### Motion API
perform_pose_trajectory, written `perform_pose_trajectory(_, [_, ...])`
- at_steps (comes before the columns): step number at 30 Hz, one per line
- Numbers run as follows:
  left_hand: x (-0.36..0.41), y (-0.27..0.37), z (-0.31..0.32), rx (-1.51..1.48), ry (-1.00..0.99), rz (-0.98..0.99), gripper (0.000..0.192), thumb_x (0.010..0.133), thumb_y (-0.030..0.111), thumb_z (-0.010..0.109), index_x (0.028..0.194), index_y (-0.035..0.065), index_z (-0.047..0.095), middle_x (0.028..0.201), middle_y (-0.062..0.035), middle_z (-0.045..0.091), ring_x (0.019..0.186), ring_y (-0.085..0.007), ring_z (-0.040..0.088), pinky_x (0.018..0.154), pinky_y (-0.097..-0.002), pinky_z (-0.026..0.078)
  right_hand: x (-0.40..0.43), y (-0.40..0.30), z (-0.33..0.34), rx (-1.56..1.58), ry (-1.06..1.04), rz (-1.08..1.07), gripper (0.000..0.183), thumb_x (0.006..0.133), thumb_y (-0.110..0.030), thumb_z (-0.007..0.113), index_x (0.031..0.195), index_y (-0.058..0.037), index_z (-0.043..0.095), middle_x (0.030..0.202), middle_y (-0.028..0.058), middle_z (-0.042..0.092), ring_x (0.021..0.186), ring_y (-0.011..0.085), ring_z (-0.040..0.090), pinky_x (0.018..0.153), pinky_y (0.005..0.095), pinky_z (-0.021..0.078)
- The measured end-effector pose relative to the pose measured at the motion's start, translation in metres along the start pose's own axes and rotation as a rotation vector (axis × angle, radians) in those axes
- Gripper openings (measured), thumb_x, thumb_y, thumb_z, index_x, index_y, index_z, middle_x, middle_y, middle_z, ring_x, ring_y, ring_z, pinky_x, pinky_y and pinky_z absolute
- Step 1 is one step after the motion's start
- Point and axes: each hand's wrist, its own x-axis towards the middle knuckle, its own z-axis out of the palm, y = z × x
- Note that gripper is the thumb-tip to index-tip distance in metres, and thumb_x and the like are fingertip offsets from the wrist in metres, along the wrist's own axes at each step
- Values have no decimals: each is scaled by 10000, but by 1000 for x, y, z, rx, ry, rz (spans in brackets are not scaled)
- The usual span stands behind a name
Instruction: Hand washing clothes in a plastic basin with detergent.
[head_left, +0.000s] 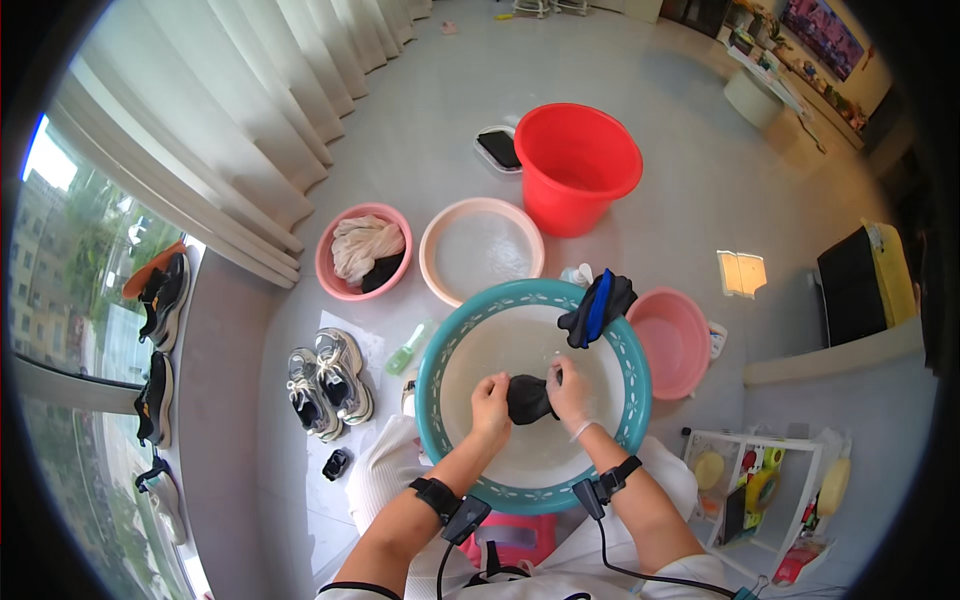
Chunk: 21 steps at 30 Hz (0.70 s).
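Note:
Both of my hands grip a small black piece of cloth (529, 400) above a large teal-rimmed basin (442, 450). My left hand (492, 409) pinches its left side, and my right hand (570, 394) has hold of the right side. Cloudy water (480, 352) fills the white inside of the basin beneath them. Over the basin's upper right rim hangs a black and blue cloth item (598, 307); its exact kind cannot be told.
Beyond the teal basin stand a pale pink basin of water (427, 251), a red bucket (581, 202) and a pink basin with clothes (324, 277). Another pink basin (671, 345) sits right. Left lie grey sneakers (341, 375) and a green-handled brush (405, 356). A white rack (757, 442) stands lower right.

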Motion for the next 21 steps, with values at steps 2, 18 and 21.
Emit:
perform_pose_trajectory(2, [1, 4, 0, 18, 227, 12, 264, 904, 125, 511, 1165, 128, 474, 1037, -54, 532, 913, -173, 552, 650, -302, 481, -2, -2, -6, -170, -6, -37, 234, 800, -194, 596, 987, -59, 558, 792, 162, 608, 747, 348, 603, 648, 408, 472])
perform_pose_trajectory(18, [22, -4, -27, -220, -122, -471, 396, 869, 502, 520, 821, 110, 547, 719, -67, 554, 659, -220, 562, 608, -398, 490, -44, -92, -13, 555, -261, -6, 125, 763, -127, 646, 721, -12, 625, 690, 96, 584, 607, 215, 569, 583, 313, 452])
perform_pose_trajectory(21, [9, -5, -19, -216, -268, -519, 414, 892, 487, 480, 763, 97, 535, 664, -70, 565, 620, -222, 574, 589, -366, 500, -40, -98, -20, 418, -246, -83, 145, 759, -135, 645, 671, -31, 594, 687, 119, 566, 595, 287, 559, 520, 363, 440])
